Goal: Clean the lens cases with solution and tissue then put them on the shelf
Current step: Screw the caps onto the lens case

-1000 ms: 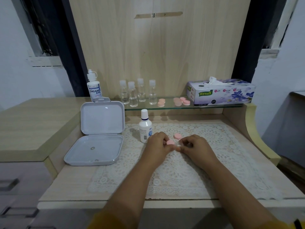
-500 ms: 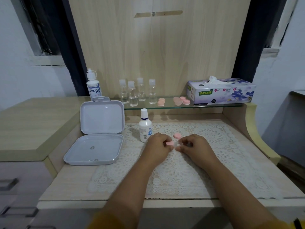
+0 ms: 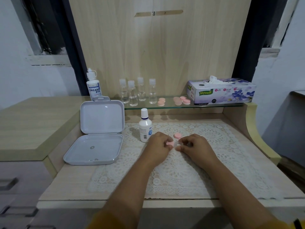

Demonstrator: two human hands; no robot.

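Lens cases [image 3: 181,100]: several on glass shelf [image 3: 214,105]. Left hand [image 3: 159,144] fingers pinch pink case [image 3: 170,143]; right hand [image 3: 196,146] pinches tissue [image 3: 177,143]. One cap [image 3: 177,135] remains on desk [image 3: 69,179].

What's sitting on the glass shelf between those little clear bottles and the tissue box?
In the head view, small round pink lens case pieces lie on the glass shelf, between the four small clear bottles and the purple flowered tissue box.

Two bare forearms end in bare hands. Mustard-yellow sleeves [image 3: 105,220] show just at the picture's bottom edge.
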